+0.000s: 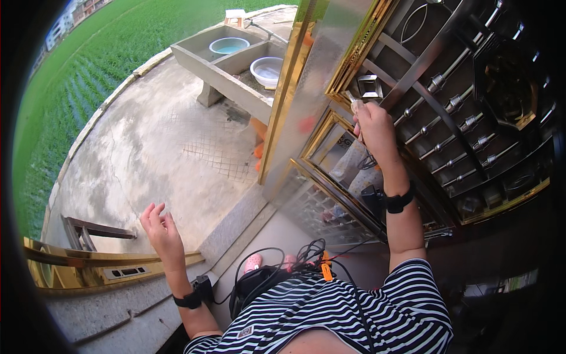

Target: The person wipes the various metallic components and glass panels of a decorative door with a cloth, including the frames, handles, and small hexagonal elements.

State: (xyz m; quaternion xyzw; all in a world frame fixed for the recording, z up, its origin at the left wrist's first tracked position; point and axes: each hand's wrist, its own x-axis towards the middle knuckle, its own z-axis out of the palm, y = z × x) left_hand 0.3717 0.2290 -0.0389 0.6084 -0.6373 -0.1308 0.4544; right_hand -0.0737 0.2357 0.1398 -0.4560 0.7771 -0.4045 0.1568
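My right hand (375,127) is raised to the gold-trimmed edge of a dark metal door (407,71). Its fingers close round a small pale thing (356,106), mostly hidden, that looks like a bit of cloth and meets the gold trim. Silvery bars and fittings cover the door just right of this hand. Away to the left, my left hand (162,233) hangs in the air over the doorway, fingers loosely bent and apart, with nothing in it.
Below my right hand, a gold-framed panel (312,147) shows a reflection. Beyond the threshold (233,227) lies a concrete yard with a concrete sink (197,68) holding two basins. Black cables (312,253) hang at my waist. Gold framing (76,268) stands at lower left.
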